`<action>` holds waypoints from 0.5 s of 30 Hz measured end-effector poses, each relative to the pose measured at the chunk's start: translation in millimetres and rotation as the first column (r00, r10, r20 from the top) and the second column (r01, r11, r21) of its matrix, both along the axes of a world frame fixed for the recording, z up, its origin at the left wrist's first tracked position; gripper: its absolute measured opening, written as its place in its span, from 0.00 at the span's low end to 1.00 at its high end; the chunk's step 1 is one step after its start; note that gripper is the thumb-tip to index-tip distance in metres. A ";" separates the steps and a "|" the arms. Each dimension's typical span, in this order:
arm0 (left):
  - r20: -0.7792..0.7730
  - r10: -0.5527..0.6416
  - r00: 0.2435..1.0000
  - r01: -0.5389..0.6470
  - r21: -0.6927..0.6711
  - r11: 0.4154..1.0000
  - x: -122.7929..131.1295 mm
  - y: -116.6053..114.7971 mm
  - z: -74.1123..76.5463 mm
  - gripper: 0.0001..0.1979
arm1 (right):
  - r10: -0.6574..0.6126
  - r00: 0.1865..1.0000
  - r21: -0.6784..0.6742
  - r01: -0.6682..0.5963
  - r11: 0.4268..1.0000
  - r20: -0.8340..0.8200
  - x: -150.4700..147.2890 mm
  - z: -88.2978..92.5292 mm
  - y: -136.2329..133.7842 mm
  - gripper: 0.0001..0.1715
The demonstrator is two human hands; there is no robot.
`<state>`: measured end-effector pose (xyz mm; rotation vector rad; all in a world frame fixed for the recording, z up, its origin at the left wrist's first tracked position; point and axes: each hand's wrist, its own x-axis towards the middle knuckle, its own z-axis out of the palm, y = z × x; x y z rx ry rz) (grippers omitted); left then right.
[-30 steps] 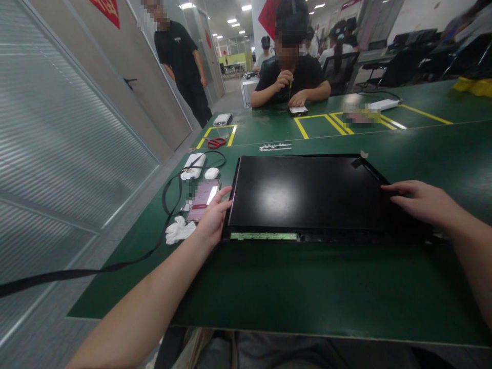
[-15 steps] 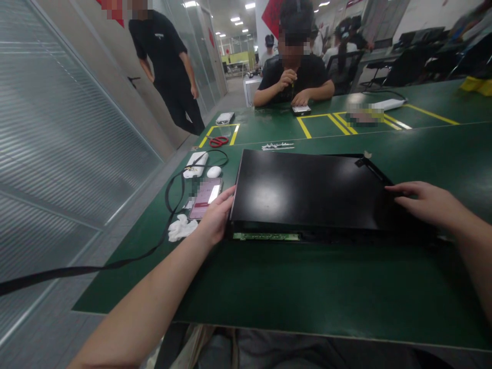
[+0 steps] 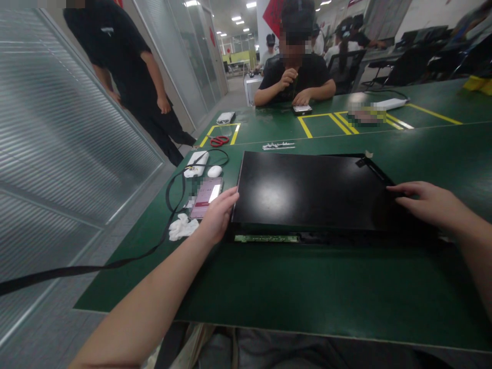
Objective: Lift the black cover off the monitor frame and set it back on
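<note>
**Both hands at the short edges of the black panel**

Grip: left hand (image 3: 217,218) closed on the near-left corner of the black panel (image 3: 311,189), fingers curled over its edge. Right hand (image 3: 430,205) lies with fingers extended over the right edge; whether the thumb hooks beneath cannot be told.

Position: the panel sits in the middle of the green table (image 3: 307,292), over a dark frame. A green circuit strip (image 3: 266,238) is exposed along the near edge.

Judgement: handle by the edges only, with equal force on both sides so the sheet does not twist. Keep fingers off the circuit strip.

Clearance: the phone (image 3: 206,197) and white cloth (image 3: 182,227) lie just beside the left hand, so leftward room is tight. A black strap (image 3: 115,265) trails off the left table edge. There is bare mat on the near side. Scissors (image 3: 219,140) are well apart, and a seated person (image 3: 294,77) works across the table.
</note>
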<state>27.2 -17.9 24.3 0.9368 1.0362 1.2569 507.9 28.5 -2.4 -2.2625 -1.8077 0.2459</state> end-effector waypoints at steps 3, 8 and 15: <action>-0.009 -0.064 0.998 0.064 0.070 0.995 0.3 -3.2 0.3 0.25 | -0.010 1.000 -0.014 0.010 1.000 0.007 -0.3 0.0 -0.1 0.29; 0.011 -0.115 0.993 0.114 0.101 0.988 1.9 -6.2 3.5 0.27 | -0.036 0.999 -0.025 0.036 0.999 0.019 -2.9 2.9 -0.9 0.29; 0.070 -0.158 0.985 0.157 0.018 0.987 2.7 -8.0 6.9 0.31 | -0.069 0.998 -0.035 0.069 0.997 -0.003 -6.2 5.6 -2.6 0.31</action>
